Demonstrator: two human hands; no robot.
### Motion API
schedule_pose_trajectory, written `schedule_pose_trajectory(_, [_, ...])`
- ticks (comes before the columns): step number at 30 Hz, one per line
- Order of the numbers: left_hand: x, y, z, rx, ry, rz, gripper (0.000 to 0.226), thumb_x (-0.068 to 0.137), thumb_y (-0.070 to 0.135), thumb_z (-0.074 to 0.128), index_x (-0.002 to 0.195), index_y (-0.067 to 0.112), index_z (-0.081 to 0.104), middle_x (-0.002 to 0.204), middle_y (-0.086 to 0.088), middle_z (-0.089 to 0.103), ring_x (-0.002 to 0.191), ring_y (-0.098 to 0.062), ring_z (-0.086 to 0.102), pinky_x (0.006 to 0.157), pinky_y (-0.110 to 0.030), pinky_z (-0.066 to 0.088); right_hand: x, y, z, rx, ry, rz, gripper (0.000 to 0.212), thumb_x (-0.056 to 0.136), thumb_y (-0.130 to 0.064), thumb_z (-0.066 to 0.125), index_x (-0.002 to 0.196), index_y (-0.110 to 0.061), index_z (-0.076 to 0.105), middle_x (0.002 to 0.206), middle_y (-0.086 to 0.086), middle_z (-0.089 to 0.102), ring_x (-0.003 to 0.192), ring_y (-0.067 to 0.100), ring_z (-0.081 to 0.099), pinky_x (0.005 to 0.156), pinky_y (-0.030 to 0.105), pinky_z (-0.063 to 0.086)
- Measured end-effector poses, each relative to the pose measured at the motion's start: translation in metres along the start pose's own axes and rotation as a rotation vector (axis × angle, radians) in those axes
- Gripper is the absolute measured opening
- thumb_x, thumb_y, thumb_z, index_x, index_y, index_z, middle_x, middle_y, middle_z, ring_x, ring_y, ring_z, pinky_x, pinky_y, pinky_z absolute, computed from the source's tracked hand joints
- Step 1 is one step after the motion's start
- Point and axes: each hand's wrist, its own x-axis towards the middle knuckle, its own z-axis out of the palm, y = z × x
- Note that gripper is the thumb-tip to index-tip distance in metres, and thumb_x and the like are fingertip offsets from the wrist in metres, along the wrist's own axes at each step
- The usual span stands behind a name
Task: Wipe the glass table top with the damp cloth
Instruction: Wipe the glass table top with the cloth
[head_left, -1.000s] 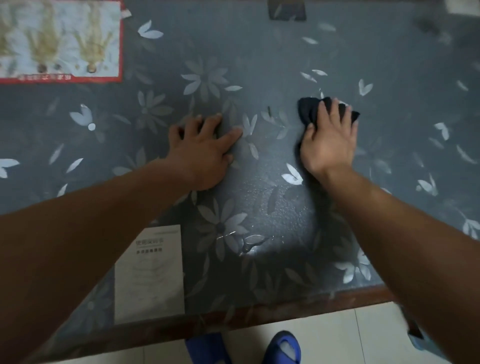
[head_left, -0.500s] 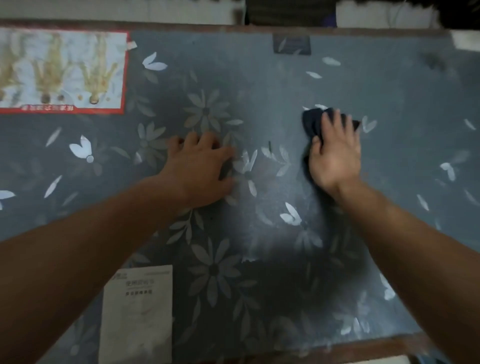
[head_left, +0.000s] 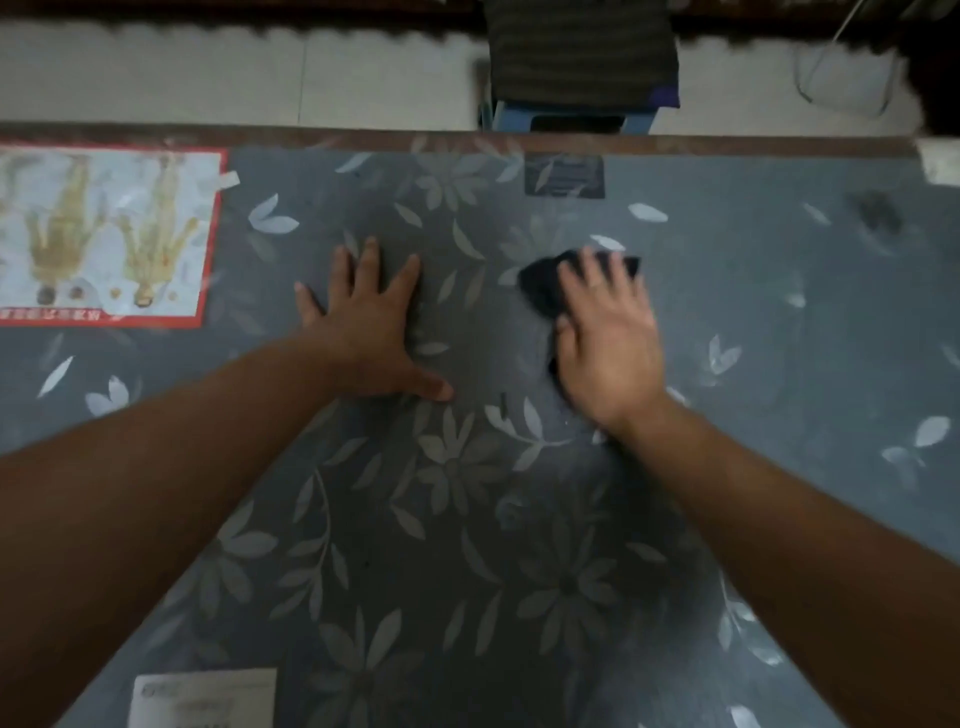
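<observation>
A person leans over a glass-topped counter (head_left: 779, 322), mid-wipe. The right hand (head_left: 608, 338) presses a dark cloth (head_left: 543, 291) flat against the glass right of centre in the frame. Its grip is loose: the fingers lie nearly straight across the cloth and press it down rather than clench it, and the thumb sits against the cloth's left edge. The left hand (head_left: 369, 332) holds nothing. It is splayed palm-down on the glass at centre frame, apparently as a brace.

Over the past second the cloth has travelled away from the person's body. It now lies just below a small dark label (head_left: 564, 176) near the counter's far edge, closer than it was half a second ago. The left hand has slid forward too, its fingers spread wider. The view has tipped up, so the far rim, pale floor (head_left: 208, 78) and a stool (head_left: 582, 57) now show at the top.

The stroke appears to be nearing the far end of this strip. The areas at far right and at left, by the red-bordered poster (head_left: 104, 234), probably still need wiping. A white paper (head_left: 202, 699) lies under the glass at lower left.
</observation>
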Motion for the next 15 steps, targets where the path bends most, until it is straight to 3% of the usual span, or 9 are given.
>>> schedule_pose_trajectory(3, [-0.001, -0.002, -0.001, 0.003, 0.013, -0.005, 0.145, 0.042, 0.083, 0.073, 0.151, 0.043, -0.014, 0.161, -0.001, -0.025, 0.148, -0.031, -0.022, 0.114, -0.067, -0.001, -0.032, -0.008, 0.002, 0.017, -0.098, -0.208, 0.056, 0.095, -0.024, 0.043, 0.15, -0.014, 0.039, 0.161, 0.008, 0.03, 0.152, 0.032, 0.016, 0.123, 0.051, 0.015])
schedule_pose_trajectory(5, [-0.002, -0.004, -0.001, 0.0, 0.027, 0.006, 0.144, 0.042, 0.085, 0.071, 0.151, 0.044, -0.014, 0.161, 0.0, -0.025, 0.148, -0.029, -0.022, 0.115, -0.066, -0.001, -0.023, 0.016, -0.004, 0.03, -0.114, -0.218, 0.056, 0.095, -0.024, 0.041, 0.15, -0.014, 0.041, 0.162, 0.009, 0.029, 0.152, 0.032, 0.016, 0.123, 0.051, 0.015])
schedule_pose_trajectory(9, [-0.001, -0.006, 0.001, -0.01, 0.013, 0.027, 0.143, 0.043, 0.087, 0.067, 0.149, 0.044, -0.019, 0.159, 0.001, -0.032, 0.146, -0.028, -0.028, 0.115, -0.064, -0.006, 0.041, 0.037, -0.014, 0.027, -0.008, 0.14, 0.06, 0.094, -0.03, 0.033, 0.151, -0.015, 0.039, 0.163, 0.011, 0.026, 0.151, 0.035, 0.015, 0.124, 0.05, 0.01])
schedule_pose_trajectory(11, [0.001, -0.007, 0.002, -0.019, -0.022, 0.033, 0.143, 0.045, 0.088, 0.066, 0.146, 0.046, -0.026, 0.155, 0.002, -0.04, 0.142, -0.028, -0.036, 0.113, -0.065, -0.011, 0.061, 0.017, -0.01, 0.027, 0.014, 0.211, 0.059, 0.096, -0.03, 0.036, 0.153, -0.017, 0.035, 0.164, 0.009, 0.023, 0.152, 0.034, 0.011, 0.124, 0.05, 0.007])
schedule_pose_trajectory(15, [0.003, -0.009, 0.003, -0.02, -0.105, 0.035, 0.142, 0.049, 0.087, 0.065, 0.137, 0.047, -0.039, 0.145, 0.002, -0.053, 0.132, -0.029, -0.048, 0.109, -0.066, -0.018, 0.037, -0.017, 0.001, -0.009, -0.059, -0.17, 0.056, 0.096, -0.025, 0.046, 0.151, -0.017, 0.039, 0.161, 0.007, 0.03, 0.151, 0.034, 0.018, 0.122, 0.054, 0.017])
